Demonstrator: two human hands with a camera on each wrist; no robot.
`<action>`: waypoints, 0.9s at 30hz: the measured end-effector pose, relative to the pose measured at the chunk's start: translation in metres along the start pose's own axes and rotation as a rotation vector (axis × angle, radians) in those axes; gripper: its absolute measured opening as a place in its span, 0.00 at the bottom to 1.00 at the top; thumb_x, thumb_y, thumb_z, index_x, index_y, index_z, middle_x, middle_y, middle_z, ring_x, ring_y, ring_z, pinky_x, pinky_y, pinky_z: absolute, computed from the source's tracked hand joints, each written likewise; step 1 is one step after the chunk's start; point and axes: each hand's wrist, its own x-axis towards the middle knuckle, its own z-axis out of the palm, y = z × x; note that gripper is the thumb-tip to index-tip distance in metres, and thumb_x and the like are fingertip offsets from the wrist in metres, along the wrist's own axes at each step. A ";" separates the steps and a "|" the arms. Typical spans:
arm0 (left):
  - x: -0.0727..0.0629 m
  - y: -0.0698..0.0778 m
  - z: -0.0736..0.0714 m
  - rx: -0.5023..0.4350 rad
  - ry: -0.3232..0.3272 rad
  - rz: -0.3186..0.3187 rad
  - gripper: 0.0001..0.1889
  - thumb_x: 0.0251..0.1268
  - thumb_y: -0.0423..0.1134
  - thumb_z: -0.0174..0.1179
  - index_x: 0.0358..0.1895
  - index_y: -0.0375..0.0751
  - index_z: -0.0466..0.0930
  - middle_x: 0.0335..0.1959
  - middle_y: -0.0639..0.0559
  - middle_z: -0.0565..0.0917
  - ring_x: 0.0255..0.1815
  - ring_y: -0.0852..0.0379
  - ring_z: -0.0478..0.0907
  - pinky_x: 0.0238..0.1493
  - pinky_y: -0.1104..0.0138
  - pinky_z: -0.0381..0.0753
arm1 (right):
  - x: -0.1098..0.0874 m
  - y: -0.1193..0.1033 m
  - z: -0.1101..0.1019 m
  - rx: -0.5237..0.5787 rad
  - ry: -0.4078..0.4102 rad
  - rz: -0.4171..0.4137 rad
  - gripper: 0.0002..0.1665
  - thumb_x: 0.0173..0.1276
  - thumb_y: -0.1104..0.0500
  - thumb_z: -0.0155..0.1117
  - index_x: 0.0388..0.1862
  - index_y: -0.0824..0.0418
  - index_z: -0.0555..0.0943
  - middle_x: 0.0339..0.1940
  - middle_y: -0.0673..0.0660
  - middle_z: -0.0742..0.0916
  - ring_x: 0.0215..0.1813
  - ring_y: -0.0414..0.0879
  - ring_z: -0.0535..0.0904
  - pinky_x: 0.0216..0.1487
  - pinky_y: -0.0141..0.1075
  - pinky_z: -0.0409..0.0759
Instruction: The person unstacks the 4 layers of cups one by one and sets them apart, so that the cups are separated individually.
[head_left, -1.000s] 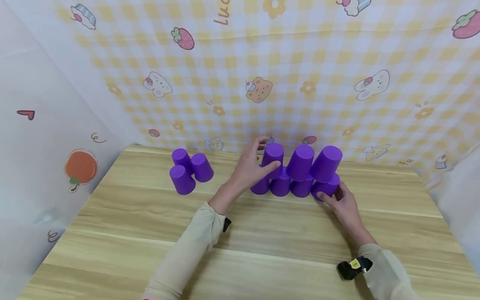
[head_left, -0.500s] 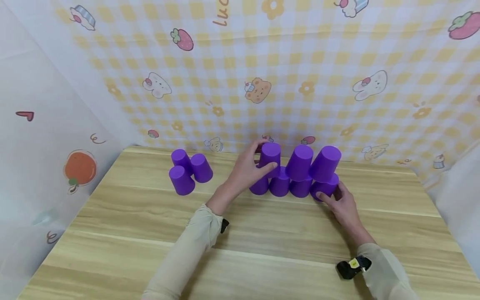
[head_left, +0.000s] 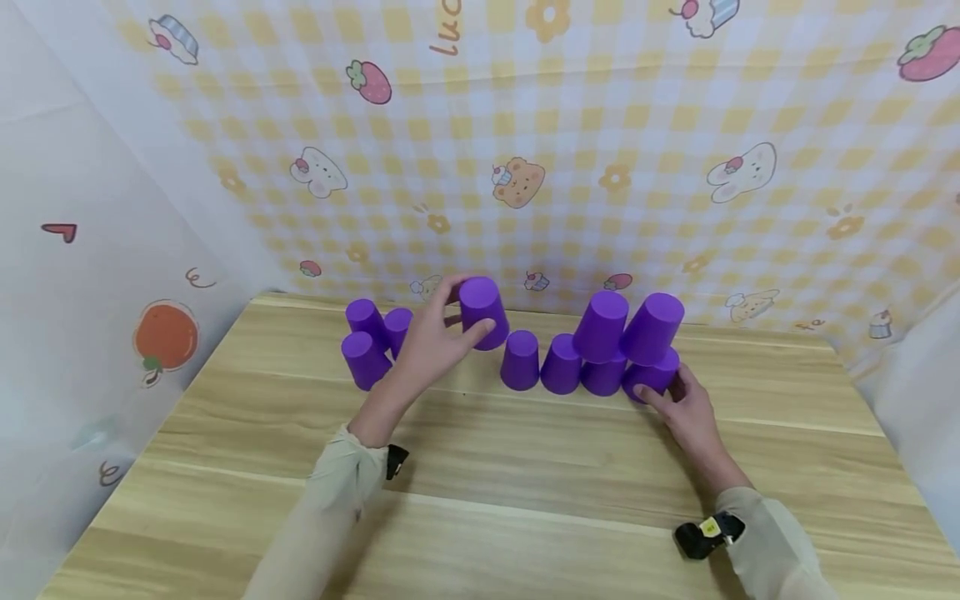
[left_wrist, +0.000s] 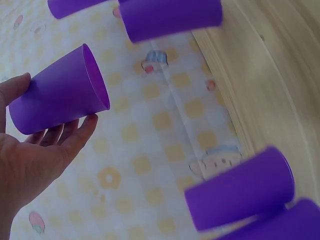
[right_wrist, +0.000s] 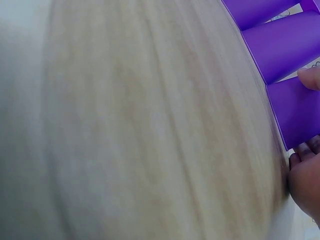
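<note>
My left hand holds a purple plastic cup upside down in the air, left of a row of purple cups. In the left wrist view the thumb and fingers curl round this cup, its open rim facing away from the palm. Two inverted cups, one beside the other, stand on the right part of the bottom row. That row has several inverted cups, the leftmost with nothing on top. My right hand grips the rightmost bottom cup, thumb in front and fingers behind.
Three more inverted purple cups, one of them nearest me, stand grouped at the left, partly behind my left hand. The wooden table runs back to a wall with a yellow checked cloth. A white sheet hangs at the left.
My left hand has lifted its cup off the upper row's left end and carried it left, toward the group of three. The right hand has stayed on its cup.
</note>
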 end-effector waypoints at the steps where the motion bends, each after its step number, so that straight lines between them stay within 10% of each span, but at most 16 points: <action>1: -0.002 -0.002 -0.004 0.006 0.009 0.006 0.30 0.57 0.38 0.66 0.62 0.45 0.64 0.54 0.49 0.74 0.57 0.53 0.70 0.54 0.60 0.75 | 0.000 0.000 0.000 0.001 0.001 0.001 0.37 0.62 0.56 0.66 0.67 0.64 0.63 0.59 0.63 0.75 0.53 0.34 0.68 0.51 0.17 0.65; 12: -0.022 -0.018 -0.034 0.081 0.061 0.037 0.33 0.56 0.38 0.66 0.65 0.47 0.63 0.56 0.48 0.75 0.56 0.52 0.72 0.52 0.56 0.76 | -0.001 0.000 0.000 -0.012 -0.002 0.000 0.38 0.63 0.55 0.65 0.68 0.64 0.61 0.60 0.64 0.74 0.57 0.42 0.69 0.53 0.19 0.65; 20: -0.037 -0.030 -0.045 0.121 0.097 -0.031 0.32 0.55 0.34 0.67 0.63 0.40 0.64 0.54 0.38 0.75 0.55 0.44 0.73 0.54 0.52 0.74 | 0.000 0.002 0.000 -0.019 -0.010 0.012 0.39 0.64 0.55 0.64 0.69 0.63 0.61 0.62 0.64 0.73 0.62 0.53 0.67 0.63 0.40 0.66; 27: -0.048 -0.045 -0.049 0.102 0.096 -0.080 0.31 0.53 0.30 0.66 0.61 0.35 0.64 0.54 0.33 0.74 0.56 0.39 0.72 0.53 0.50 0.75 | 0.001 0.002 0.000 0.007 -0.012 0.007 0.38 0.64 0.56 0.64 0.69 0.64 0.61 0.62 0.64 0.72 0.63 0.55 0.66 0.62 0.31 0.65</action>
